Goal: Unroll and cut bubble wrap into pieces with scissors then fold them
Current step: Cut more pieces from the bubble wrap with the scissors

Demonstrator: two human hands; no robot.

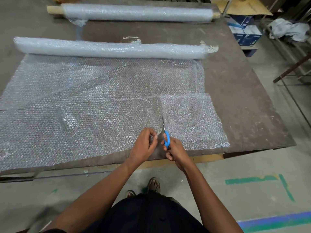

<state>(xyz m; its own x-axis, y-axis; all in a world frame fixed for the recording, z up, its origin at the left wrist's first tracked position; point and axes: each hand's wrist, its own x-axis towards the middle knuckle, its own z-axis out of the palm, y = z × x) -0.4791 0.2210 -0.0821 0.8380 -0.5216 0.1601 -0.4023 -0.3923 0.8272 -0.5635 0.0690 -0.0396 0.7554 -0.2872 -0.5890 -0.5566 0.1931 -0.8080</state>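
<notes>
Wrap [94,105] lay unrolled across bench [239,91], roll [109,47] at 12 o'clock. Left hand [144,145] fingers pinched the cut edge; right hand [175,152] gripped scissors [165,132]. Light, limp, slippery: probably best held taut beside the blades.

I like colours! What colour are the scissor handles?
Bright blue scissor handles, seen in the head view.
</notes>
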